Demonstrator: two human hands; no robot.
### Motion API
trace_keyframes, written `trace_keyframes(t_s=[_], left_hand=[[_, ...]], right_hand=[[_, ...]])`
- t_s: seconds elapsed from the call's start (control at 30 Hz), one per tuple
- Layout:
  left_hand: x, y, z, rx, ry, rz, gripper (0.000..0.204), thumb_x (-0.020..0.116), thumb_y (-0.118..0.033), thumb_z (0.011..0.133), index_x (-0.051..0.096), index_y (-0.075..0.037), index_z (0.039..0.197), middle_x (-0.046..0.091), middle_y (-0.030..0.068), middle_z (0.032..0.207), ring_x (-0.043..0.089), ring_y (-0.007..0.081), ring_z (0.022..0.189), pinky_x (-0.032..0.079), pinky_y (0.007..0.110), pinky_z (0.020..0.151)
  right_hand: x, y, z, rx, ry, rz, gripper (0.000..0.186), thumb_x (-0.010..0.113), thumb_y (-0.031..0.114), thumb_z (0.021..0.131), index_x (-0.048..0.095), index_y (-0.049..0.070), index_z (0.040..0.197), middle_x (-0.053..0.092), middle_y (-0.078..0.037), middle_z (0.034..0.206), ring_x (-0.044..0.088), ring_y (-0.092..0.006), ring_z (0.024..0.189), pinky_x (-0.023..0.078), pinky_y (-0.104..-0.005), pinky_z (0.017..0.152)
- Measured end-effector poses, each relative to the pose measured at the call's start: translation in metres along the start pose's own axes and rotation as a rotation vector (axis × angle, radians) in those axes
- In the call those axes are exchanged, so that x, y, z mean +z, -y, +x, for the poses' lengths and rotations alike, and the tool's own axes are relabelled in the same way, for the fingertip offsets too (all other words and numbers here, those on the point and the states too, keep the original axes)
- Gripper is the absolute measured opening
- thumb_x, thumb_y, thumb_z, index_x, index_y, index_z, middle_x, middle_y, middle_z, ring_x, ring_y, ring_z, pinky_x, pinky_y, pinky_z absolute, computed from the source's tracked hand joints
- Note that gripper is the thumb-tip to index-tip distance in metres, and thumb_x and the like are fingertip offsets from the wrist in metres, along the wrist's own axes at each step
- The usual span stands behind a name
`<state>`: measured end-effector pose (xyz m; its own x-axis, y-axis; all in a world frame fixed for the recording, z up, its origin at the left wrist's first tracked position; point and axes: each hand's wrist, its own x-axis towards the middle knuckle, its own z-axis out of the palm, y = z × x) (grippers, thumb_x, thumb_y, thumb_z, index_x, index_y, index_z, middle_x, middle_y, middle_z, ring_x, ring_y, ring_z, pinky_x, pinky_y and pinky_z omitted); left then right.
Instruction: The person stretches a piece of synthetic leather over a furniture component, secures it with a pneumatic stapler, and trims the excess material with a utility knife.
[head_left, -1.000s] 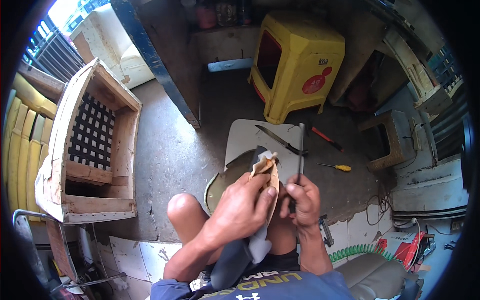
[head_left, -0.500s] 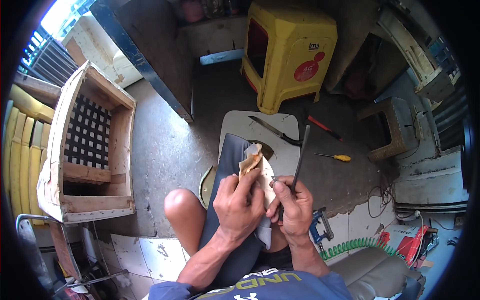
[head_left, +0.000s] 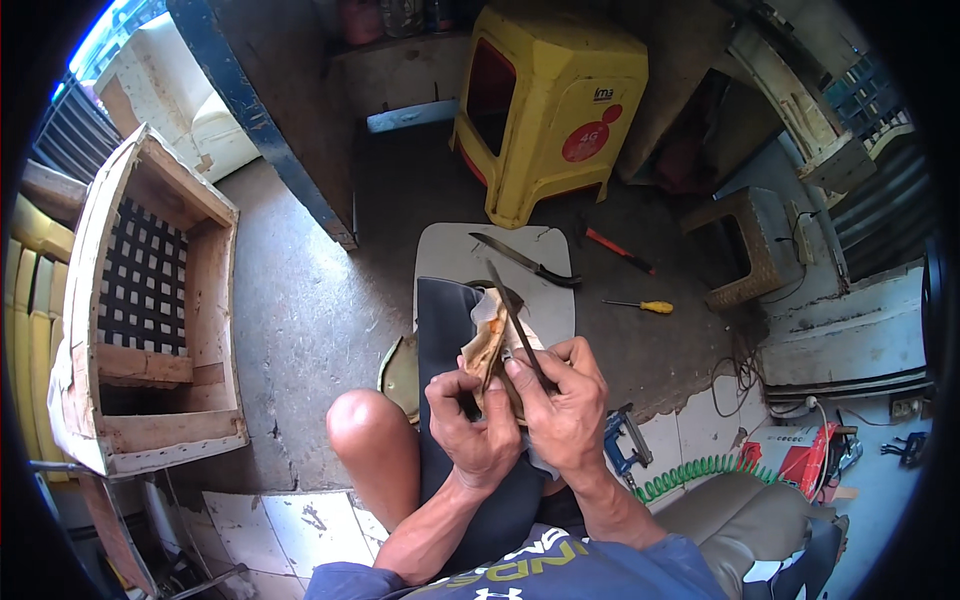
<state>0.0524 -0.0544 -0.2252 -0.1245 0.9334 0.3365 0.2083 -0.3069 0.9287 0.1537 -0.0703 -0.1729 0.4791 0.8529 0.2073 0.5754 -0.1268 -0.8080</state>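
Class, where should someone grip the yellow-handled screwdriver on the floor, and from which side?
Probably by its thick yellow handle, from above on the person's right: that end faces right, while the thin shaft points left toward the white board.

Both forearms come up from the bottom and angle inward, so the left grip (head_left: 474, 428) and right grip (head_left: 567, 415) end up right beside each other, kinda hard to tell if they touch. Left one's in a pinch, fingers curled, thumb pointing up. Right one's closed too, fingers bent, thumb angled up and left. Bent bare left knee (head_left: 368, 428) pokes out beside the left arm.
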Motion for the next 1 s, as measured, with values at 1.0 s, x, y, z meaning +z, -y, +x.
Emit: trace_keyframes(t_s=[1.0], left_hand=[[-0.004,-0.001,-0.009,0.035,0.094,-0.314,0.033,0.065,0.012,0.092,0.038,-0.006,0.101,0.051,0.0112,0.097,0.050,0.0189,0.092,0.045,0.045,0.115]], right_hand=[[0.011,0.013,0.016,0.138,-0.103,-0.264,0.031,0.087,0.030,0.086,0.069,0.006,0.096,0.067,-0.012,0.092,0.070,-0.0396,0.079,0.056,-0.0481,0.069]])
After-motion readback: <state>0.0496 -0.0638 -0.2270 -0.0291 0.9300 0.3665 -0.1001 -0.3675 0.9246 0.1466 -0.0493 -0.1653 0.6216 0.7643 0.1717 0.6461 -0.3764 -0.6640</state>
